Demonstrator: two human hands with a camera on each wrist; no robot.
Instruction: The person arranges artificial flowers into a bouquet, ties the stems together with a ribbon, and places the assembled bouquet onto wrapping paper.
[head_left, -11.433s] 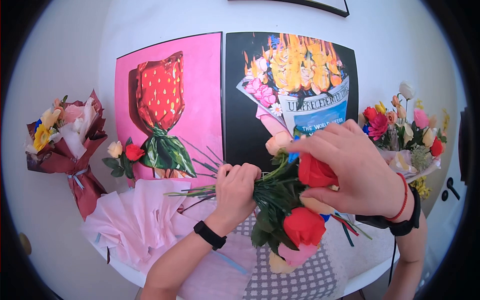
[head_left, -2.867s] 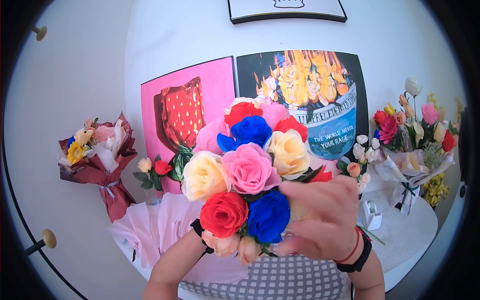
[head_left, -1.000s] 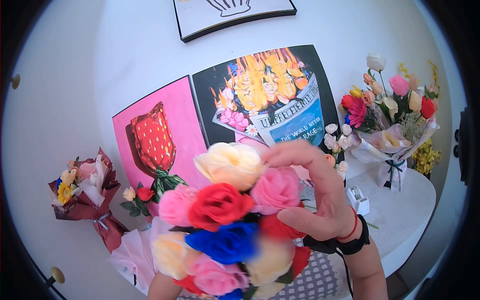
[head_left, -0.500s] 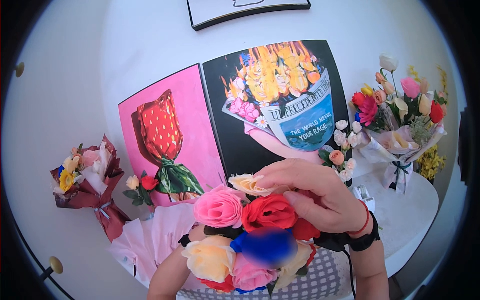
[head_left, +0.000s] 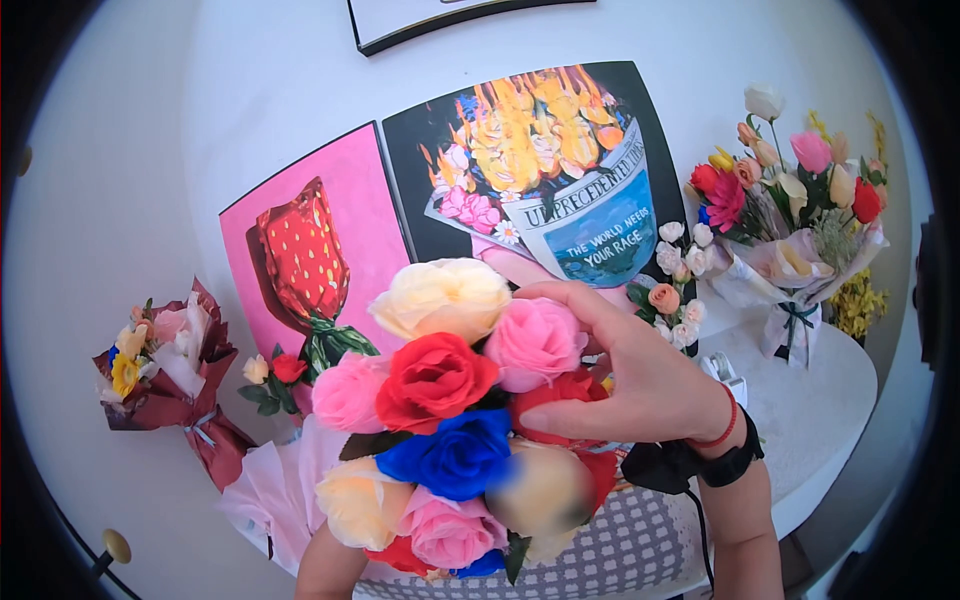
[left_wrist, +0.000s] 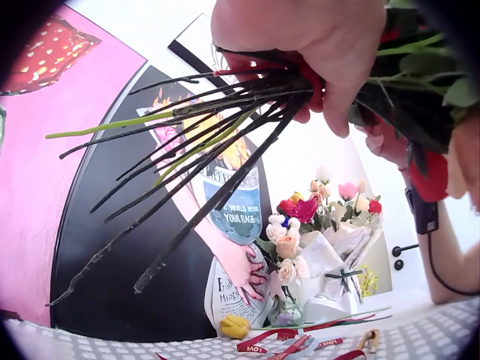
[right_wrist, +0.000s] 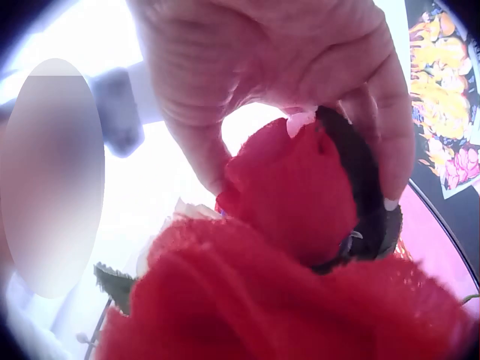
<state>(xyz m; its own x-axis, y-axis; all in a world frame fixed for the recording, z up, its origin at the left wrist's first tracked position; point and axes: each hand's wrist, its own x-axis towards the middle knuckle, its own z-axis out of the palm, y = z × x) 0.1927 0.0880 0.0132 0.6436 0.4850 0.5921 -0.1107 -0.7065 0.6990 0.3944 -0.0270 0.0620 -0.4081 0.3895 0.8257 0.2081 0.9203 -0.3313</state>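
Note:
A bouquet of artificial roses, with a blue rose (head_left: 450, 455) near its middle, faces the head camera. My left hand (left_wrist: 307, 45) grips the bundled stems (left_wrist: 202, 135) in the left wrist view; the blooms hide that hand in the head view. Curved around a red rose (head_left: 560, 405) at the bouquet's right side is my right hand (head_left: 650, 370), its thumb on the petals and its fingers behind a pink rose (head_left: 538, 343). From the right wrist, the thumb and fingers of the hand (right_wrist: 270, 60) flank the red rose (right_wrist: 292, 195).
Pink wrapping paper (head_left: 275, 495) lies at left, near a maroon-wrapped bouquet (head_left: 180, 400). A white-wrapped bouquet (head_left: 790, 265) and tape dispenser (head_left: 722, 372) stand at right. Two posters lean behind. Red ribbons (left_wrist: 289, 349) and a yellow bloom (left_wrist: 235, 325) lie on the table.
Since half a second ago, the blooms have tipped up and left in the head view. My right hand has shifted from the cream rose at the top to the red rose on the right.

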